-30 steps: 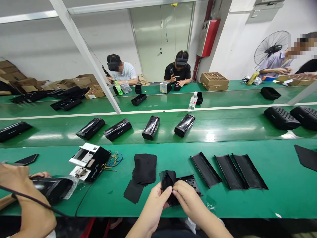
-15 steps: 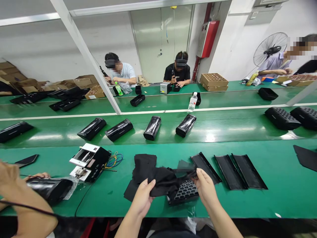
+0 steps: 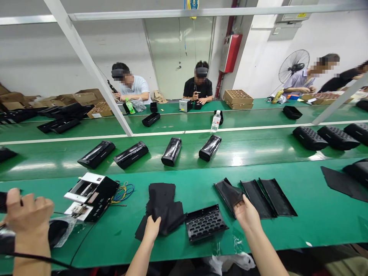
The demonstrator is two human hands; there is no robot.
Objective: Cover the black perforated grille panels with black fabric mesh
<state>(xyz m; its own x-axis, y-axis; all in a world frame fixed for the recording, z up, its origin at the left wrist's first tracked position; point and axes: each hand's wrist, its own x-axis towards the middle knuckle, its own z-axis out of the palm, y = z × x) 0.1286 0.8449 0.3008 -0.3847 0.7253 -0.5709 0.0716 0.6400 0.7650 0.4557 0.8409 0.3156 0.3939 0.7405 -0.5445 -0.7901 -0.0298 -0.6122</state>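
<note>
My left hand pinches the lower edge of a loose pile of black fabric sheets on the green table. A single black fabric sheet is gripped in my right hand, its free end over the leftmost of three shallow black panels. The other two black panels lie just to the right. Between my hands a perforated black panel, full of slots, rests on the table with nothing over it.
At the left, a co-worker's hand is near a black-and-white machine with coiled wires. Black housings lie on the green strip beyond. Several people sit across it. A slanted white post crosses the view.
My hands have moved apart. The right has carried one fabric sheet rightward over a panel, while the left has lowered fabric onto the pile. The perforated panel is now uncovered.
</note>
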